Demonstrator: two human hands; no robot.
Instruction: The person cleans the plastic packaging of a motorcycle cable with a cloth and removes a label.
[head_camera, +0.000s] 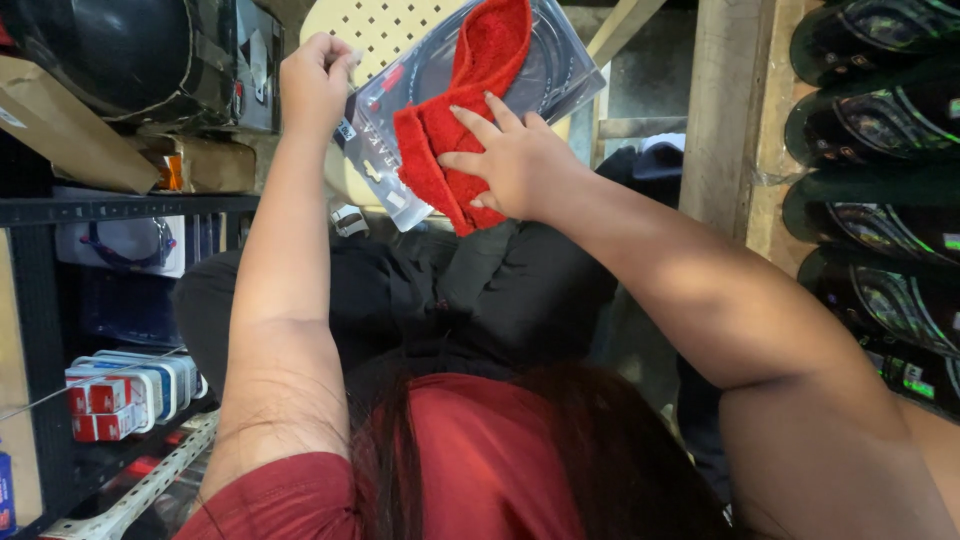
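In my left hand (315, 80) I grip a flat, clear plastic package (475, 100) by its corner, tilted, with a pale backing card, a small red mark and a white label near its lower edge; my right hand (515, 160) presses a red cloth (460, 120) against its face. On the dark shelf to my left stand small red-and-white boxes (100, 410) beside taller white-and-blue ones (165, 385). Above them sits a clear-fronted pack (125, 245), and a brown cardboard box (60, 125) leans higher up.
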